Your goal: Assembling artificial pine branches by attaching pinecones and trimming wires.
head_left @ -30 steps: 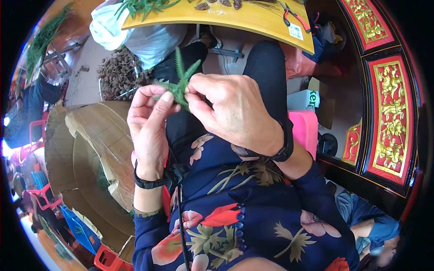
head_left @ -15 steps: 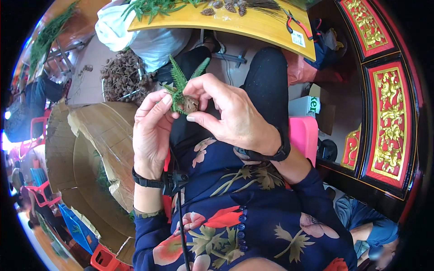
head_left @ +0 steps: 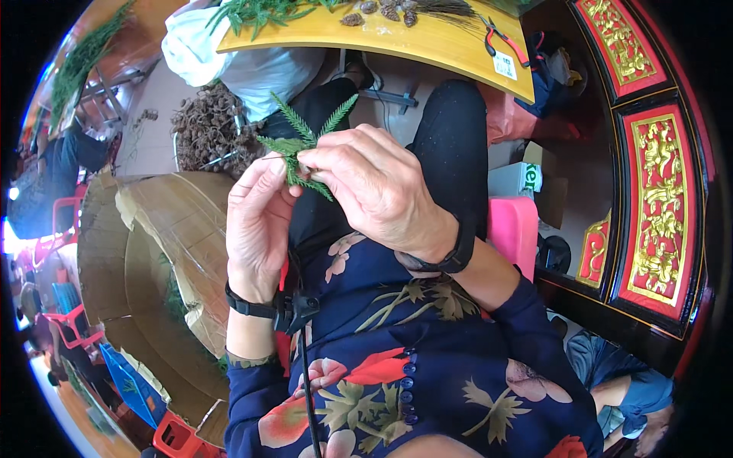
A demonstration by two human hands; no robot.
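Note:
Above my lap, my left hand (head_left: 259, 198) pinches a small green fern-like sprig (head_left: 305, 131) whose leaflets spread out in several directions. My right hand (head_left: 378, 183) is closed at the middle of the same sprig, its thumb and fingers pressed together there. A brown pine cone lies behind the right fingers and is almost wholly hidden, so I cannot tell how it sits against the stem. One leaf points down between the two hands.
Ahead is a yellow table (head_left: 427, 57) with green sprigs (head_left: 267, 14), pine cones (head_left: 389, 12) and red-handled pliers (head_left: 505, 42). A heap of brown cones (head_left: 210, 126) stands front left. A torn cardboard box (head_left: 137, 305) is at my left, a pink stool (head_left: 513, 233) at my right.
My right hand has moved left and closed over the sprig's middle, covering the pine cone that showed before. The leaves have turned and fan out wider. My left hand has hardly moved.

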